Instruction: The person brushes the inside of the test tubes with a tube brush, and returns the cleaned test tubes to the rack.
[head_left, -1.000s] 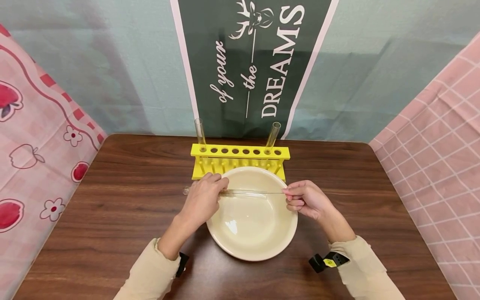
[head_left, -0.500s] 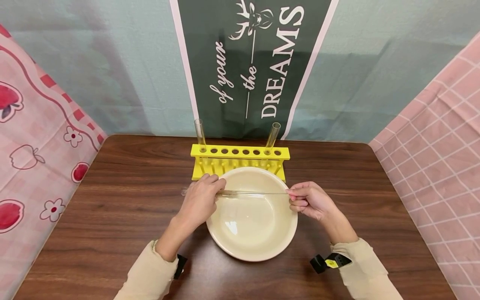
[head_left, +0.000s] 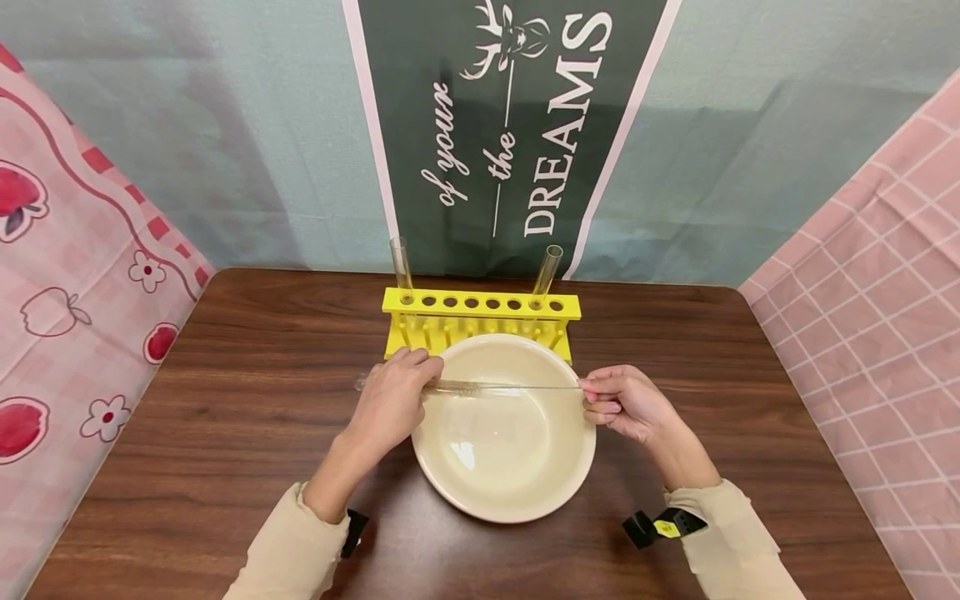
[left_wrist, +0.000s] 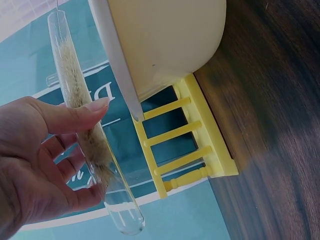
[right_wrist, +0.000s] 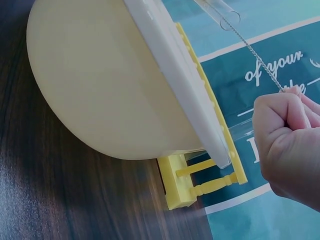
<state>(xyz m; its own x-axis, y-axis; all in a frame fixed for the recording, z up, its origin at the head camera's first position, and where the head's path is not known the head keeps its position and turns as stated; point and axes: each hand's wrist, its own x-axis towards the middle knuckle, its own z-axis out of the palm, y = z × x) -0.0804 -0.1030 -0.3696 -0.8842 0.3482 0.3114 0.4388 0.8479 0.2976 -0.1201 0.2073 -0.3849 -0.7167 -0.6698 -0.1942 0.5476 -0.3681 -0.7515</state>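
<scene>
My left hand (head_left: 393, 396) grips a clear glass test tube (left_wrist: 120, 200), held nearly level above the cream bowl (head_left: 495, 467). Inside the tube sits the bristle head of a test tube brush (left_wrist: 75, 82), its tan bristles short of the rounded closed end. The brush's twisted wire handle (right_wrist: 252, 50) runs out of the tube's mouth to the right. My right hand (head_left: 626, 402) pinches that wire between thumb and fingers near the bowl's right rim. In the left wrist view, the thumb lies across the glass with the fingers curled behind.
Just behind the bowl stands a yellow test tube rack (head_left: 480, 305). Two upright glass tubes stand in it, a left tube (head_left: 402, 271) and a right tube (head_left: 547, 275). A brown wooden table (head_left: 247, 400) lies below, with a fabric backdrop (head_left: 690, 183) at its far edge.
My left hand has shifted a little left with the tube, and my right hand slightly right with the wire. More of the wire shows between tube and right hand.
</scene>
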